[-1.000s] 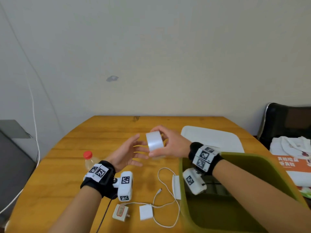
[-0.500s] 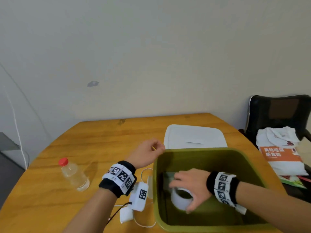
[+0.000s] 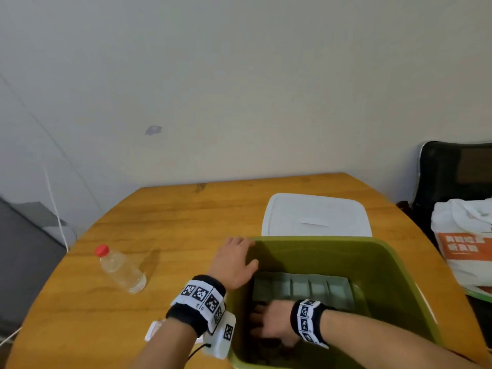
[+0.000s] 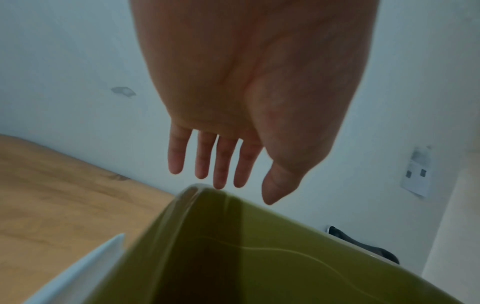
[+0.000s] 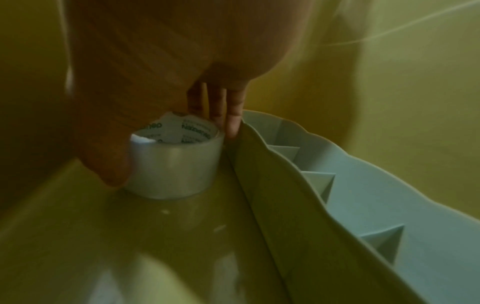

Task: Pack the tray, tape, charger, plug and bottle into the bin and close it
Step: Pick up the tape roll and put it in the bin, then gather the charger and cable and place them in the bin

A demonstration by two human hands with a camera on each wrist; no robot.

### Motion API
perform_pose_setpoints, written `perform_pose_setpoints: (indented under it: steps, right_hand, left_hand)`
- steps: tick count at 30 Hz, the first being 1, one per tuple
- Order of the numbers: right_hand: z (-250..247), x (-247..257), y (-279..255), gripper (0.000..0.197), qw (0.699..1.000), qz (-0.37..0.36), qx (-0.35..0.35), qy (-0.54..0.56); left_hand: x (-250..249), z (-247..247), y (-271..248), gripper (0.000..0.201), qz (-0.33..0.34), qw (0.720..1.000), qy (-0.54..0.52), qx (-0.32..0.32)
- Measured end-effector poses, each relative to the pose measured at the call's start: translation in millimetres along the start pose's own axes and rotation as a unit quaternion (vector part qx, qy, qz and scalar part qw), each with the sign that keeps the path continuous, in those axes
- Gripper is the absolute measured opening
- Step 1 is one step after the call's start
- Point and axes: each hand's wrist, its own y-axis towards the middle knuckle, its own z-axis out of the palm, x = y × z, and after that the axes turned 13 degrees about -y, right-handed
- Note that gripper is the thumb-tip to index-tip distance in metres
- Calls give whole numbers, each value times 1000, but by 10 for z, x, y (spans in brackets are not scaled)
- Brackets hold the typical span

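The green bin [image 3: 399, 272] stands open at the table's front right. A grey-blue divided tray [image 3: 300, 287] lies inside it. My right hand [image 3: 266, 323] is down in the bin's near left corner. Its thumb and fingers hold the white tape roll [image 5: 176, 164], which stands on the bin floor beside the tray [image 5: 363, 185]. My left hand [image 3: 239, 254] rests on the bin's left rim with straight fingers [image 4: 223, 164] and holds nothing. The clear bottle [image 3: 119, 270] with a red cap lies on the table to the left. The charger and plug are mostly hidden under my left wrist.
The bin's white lid [image 3: 316, 217] lies flat on the table just behind the bin. A black chair [image 3: 452, 177] with a white and orange bag [image 3: 466, 235] stands to the right. A white item [image 3: 154, 330] peeks out beside my left forearm.
My right hand has carried the tape from above the table down to the bin floor. My left hand has moved from beside the tape to the bin's left rim.
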Motion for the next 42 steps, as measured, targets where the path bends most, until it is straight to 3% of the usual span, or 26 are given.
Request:
perform_pose_setpoints:
  steps: [3, 6, 9, 11, 15, 18, 20, 25, 29, 31, 34, 35, 37, 39, 41, 42]
  right_hand:
    - [36, -5, 15, 85, 1000, 3, 2, 11]
    - [-40, -46, -73, 82, 999, 3, -38, 37]
    - [-182, -157, -236, 49, 986, 46, -133, 85]
    - [-264, -264, -336, 37, 960, 121, -212, 138]
    - [-671, -610, -434, 39, 896, 260, -308, 188]
    - [-1165, -837, -382, 32, 879, 271, -344, 189]
    - [-1523, -914, -215, 29, 884, 265, -343, 177]
    - [-2110, -1066, 518, 24, 944, 213, -210, 140]
    - [-2175, -1032, 1246, 15, 969, 197, -72, 130]
    - [-2036, -985, 1562, 12, 968, 205, 14, 143]
    - [-1744, -852, 1964, 29, 956, 213, 103, 171]
    - [-1666, -793, 2022, 35, 951, 219, 120, 182]
    - [-1564, -628, 2065, 40, 943, 232, 146, 191]
    - [-1508, -435, 2090, 34, 940, 231, 156, 197]
    - [-1494, -254, 2078, 15, 944, 216, 163, 191]
    - [-1473, -164, 2061, 19, 944, 216, 159, 190]
  left_hand:
    - [53, 34, -22, 54, -22, 1000, -5, 22]
    - [57, 9, -25, 53, -26, 999, -44, 17]
    - [98, -88, -51, 49, -24, 995, -98, 5]
    - [197, -177, -85, 44, -33, 989, -144, -19]
    - [655, -325, -147, 30, -109, 958, -251, -85]
    - [1002, -382, -193, 27, -166, 925, -315, -129]
    - [1202, -411, -246, 26, -195, 905, -348, -149]
    - [1649, -383, -308, 28, -259, 886, -360, -134]
    - [2114, -322, -421, 16, -318, 898, -290, -92]
    - [2323, -246, -491, 17, -349, 900, -255, -57]
    - [2596, -153, -586, 19, -395, 891, -226, 1]
    - [2655, -115, -611, 18, -403, 886, -227, 16]
    - [2775, -52, -644, 44, -416, 877, -240, 27]
    - [2845, -32, -694, 58, -428, 866, -253, 44]
    - [2855, -31, -716, 62, -433, 858, -270, 57]
    - [2836, -34, -725, 62, -434, 854, -280, 60]
